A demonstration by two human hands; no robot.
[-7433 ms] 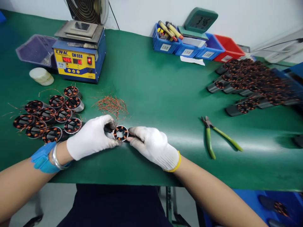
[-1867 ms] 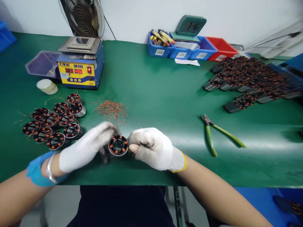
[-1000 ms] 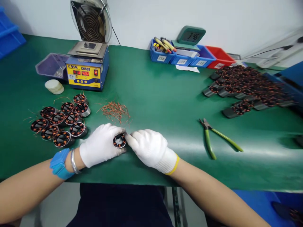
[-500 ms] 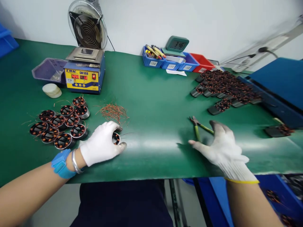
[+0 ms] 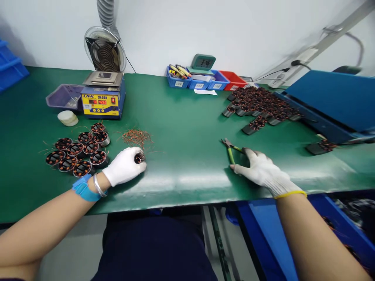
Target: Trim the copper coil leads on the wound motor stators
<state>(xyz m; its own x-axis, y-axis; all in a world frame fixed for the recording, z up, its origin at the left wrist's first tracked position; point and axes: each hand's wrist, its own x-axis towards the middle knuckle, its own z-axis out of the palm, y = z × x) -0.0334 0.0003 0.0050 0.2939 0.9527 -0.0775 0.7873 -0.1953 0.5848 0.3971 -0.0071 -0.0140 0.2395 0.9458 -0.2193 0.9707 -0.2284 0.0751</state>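
My left hand (image 5: 123,170), in a white glove, is closed round a small stator with copper windings (image 5: 138,158) and holds it on the green mat (image 5: 187,128). My right hand (image 5: 261,171), also gloved, lies over the handles of the green-handled cutters (image 5: 230,151) further right, its fingers bent down on them. The cutter jaws stick out past my fingertips. A blue strap and a metal bangle sit on my left wrist.
A cluster of wound stators (image 5: 77,151) lies left of my left hand, with copper wire scraps (image 5: 136,136) behind it. A solder pot (image 5: 101,100) and fan (image 5: 105,50) stand at back left. Further right are blue bins (image 5: 190,81), a stator pile (image 5: 260,104) and a blue tray (image 5: 331,103).
My right hand let go of the stator, swung right and came down on the cutters. My left hand keeps the stator. The view has pulled back and turned right.
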